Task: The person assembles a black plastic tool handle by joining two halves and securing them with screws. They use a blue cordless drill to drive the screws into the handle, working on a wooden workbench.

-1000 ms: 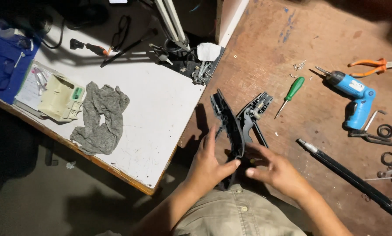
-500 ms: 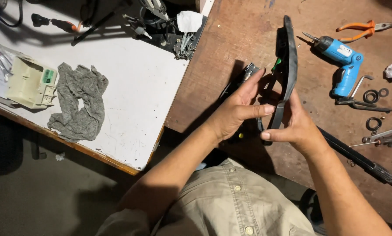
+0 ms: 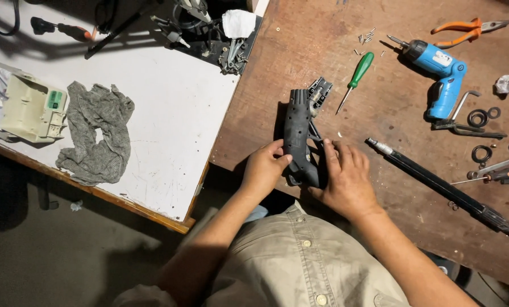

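A black plastic tool housing (image 3: 297, 134) lies lengthwise on the brown wooden bench (image 3: 322, 51), with a grey metal mechanism (image 3: 319, 91) showing at its far end. My left hand (image 3: 264, 169) grips the housing's near left side with fingertips and thumb. My right hand (image 3: 346, 181) presses flat against its right side, fingers pointing away from me. Both hands sit at the bench's near edge, just above my khaki shirt.
A green screwdriver (image 3: 356, 74), blue cordless driver (image 3: 441, 74), orange pliers (image 3: 470, 27), loose screws (image 3: 366, 38), black rings (image 3: 482, 119) and a long black rod (image 3: 445, 185) lie right. On the white tabletop (image 3: 163, 102): grey rag (image 3: 97, 133), beige box (image 3: 34, 108).
The housing was held upright in the air half a second ago; now it is lowered onto the bench, with both hands still on it.
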